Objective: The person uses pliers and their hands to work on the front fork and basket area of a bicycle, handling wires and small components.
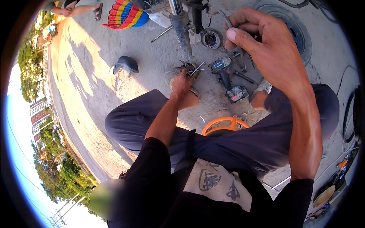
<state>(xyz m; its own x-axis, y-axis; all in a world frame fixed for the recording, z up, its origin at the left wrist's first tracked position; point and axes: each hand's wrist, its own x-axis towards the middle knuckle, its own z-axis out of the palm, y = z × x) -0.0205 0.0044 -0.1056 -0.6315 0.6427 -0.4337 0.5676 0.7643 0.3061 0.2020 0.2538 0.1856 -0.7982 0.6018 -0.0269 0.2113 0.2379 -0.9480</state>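
Note:
My left hand (181, 84) reaches down between my feet. Its fingers close on a small dark metal part (193, 72) with thin pale rods jutting out; their tips are partly hidden. Just above stands the lower end of a metal shock-like tube (181, 32). Raised at the upper right, my right hand (262, 41) has curled fingers and its thumb pressed along a bent grey rod (223, 18). The palm hides part of the rod. Below the right hand, a cordless impact driver (224, 76) with a battery lies on the ground.
Sockets and wrenches (241, 62) lie beside the driver. A round hub-like part (211, 38) and a grey wheel rim (296, 32) are farther back. An orange-rimmed stool (224, 123) is between my legs. A black curved cover (126, 64), a striped colourful item (126, 16) and another person's legs (81, 10) are left.

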